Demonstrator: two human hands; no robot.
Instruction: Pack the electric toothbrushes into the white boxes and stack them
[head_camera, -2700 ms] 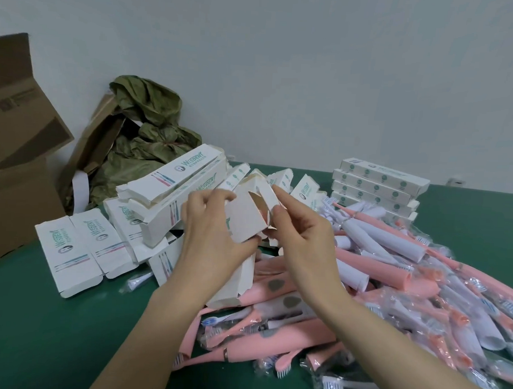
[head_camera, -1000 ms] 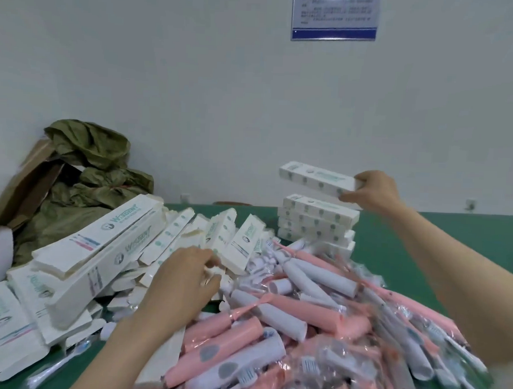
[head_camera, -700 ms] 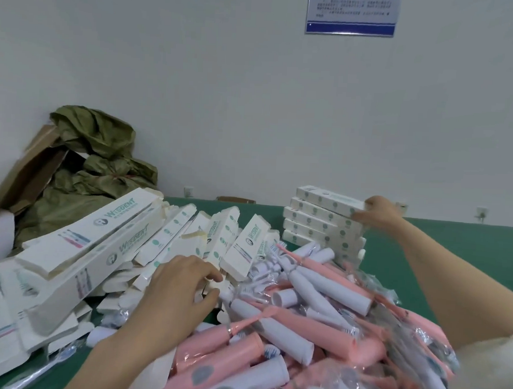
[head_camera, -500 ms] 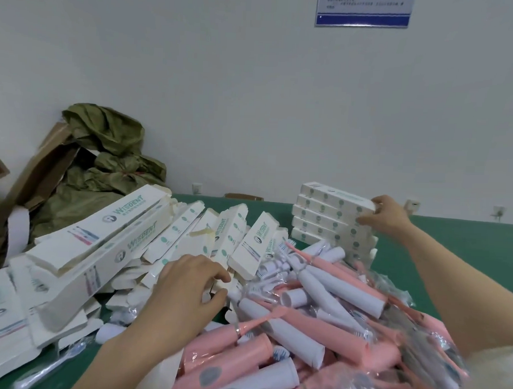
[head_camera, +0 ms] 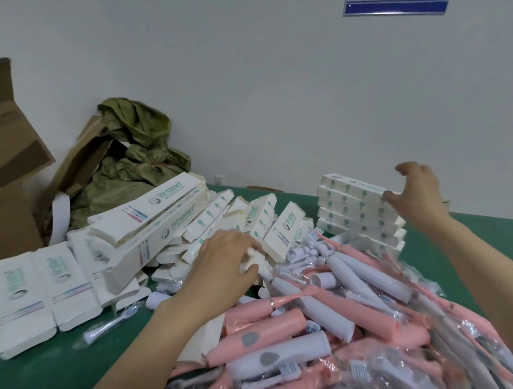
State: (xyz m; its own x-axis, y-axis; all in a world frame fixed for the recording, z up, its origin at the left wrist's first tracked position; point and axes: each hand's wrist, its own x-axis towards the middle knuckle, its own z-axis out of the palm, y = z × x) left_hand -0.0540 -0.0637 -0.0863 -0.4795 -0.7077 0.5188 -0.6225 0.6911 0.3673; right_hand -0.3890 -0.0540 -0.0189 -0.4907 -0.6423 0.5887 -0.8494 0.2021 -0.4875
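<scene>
Hovering open at the stacked boxes (head_camera: 354,210) upper right, the right hand (head_camera: 417,195) could knock them askew; the left hand (head_camera: 222,269) pinches a flat box (head_camera: 255,263) centre-frame.

We set the long white cardboard box (head_camera: 352,185) on the stack of white boxes (head_camera: 360,222). Our right hand (head_camera: 417,195) let go: fingers lifted above its end, thumb beside it. Our left hand (head_camera: 225,269) now pinches a flat white carton (head_camera: 254,260) between thumb and fingertips.
</scene>
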